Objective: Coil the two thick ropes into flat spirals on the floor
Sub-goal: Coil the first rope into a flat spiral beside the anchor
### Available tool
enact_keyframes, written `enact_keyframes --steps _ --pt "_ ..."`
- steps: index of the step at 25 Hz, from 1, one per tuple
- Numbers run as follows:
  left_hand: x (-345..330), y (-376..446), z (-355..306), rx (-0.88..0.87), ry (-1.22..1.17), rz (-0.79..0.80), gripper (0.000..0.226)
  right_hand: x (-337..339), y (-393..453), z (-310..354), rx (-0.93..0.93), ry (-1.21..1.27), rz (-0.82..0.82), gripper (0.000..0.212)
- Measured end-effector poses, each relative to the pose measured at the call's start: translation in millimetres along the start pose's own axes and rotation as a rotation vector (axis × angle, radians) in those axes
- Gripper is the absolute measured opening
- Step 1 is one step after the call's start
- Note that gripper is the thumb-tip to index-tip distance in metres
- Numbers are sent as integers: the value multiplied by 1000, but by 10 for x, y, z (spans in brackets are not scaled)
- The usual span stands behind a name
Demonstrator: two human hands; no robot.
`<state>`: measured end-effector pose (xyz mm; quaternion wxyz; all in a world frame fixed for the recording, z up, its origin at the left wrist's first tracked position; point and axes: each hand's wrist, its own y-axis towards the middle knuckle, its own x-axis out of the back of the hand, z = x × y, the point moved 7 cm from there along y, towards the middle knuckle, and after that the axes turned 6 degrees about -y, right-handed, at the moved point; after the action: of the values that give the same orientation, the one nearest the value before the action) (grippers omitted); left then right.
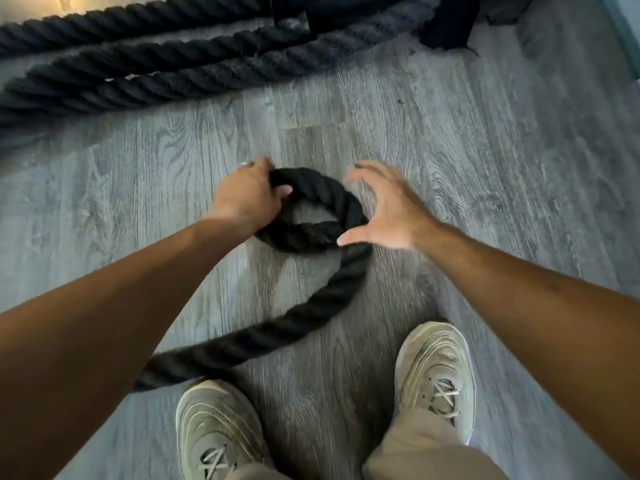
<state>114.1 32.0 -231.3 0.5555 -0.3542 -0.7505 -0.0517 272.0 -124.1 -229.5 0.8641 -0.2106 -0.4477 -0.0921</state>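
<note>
Rope (311,202), thick and likely heavy and stiff, lies on the floor (485,168) in one small loop; left hand (247,195) grips its top-left bend, right hand (384,206) hovers spread wide beside it.

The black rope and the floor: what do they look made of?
Black rope: twisted fibre strands, matte and slightly fuzzy; synthetic or natural, cannot tell. Floor: grey wood-grain planks with visible seams, low sheen; looks like laminate or vinyl, possibly real wood.
</note>
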Motion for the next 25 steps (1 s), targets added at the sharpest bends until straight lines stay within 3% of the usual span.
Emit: enact_keyframes --steps 4,8,12,15,18,22,25 --pt "-119 -448 403 199 -127 -51 50 118 46 56 -143 -18 -38 93" --pt "-228 -564 425 264 -142 -84 54 -584 -713 79 -637 294 -85 105" --pt "-278 -692 448 326 -215 -38 57 -874 -837 263 -828 334 -130 132" --pt "-270 -727 527 414 -254 89 62 -781 -719 249 -809 302 -140 127" --pt "-124 -414 443 294 70 174 92 -774 -642 265 -754 264 -179 123" --pt "-160 -47 -137 -270 121 210 71 -788 -536 261 -658 261 -168 128" --pt "-149 -42 -60 -175 119 112 58 -626 -310 228 -479 214 -118 124"
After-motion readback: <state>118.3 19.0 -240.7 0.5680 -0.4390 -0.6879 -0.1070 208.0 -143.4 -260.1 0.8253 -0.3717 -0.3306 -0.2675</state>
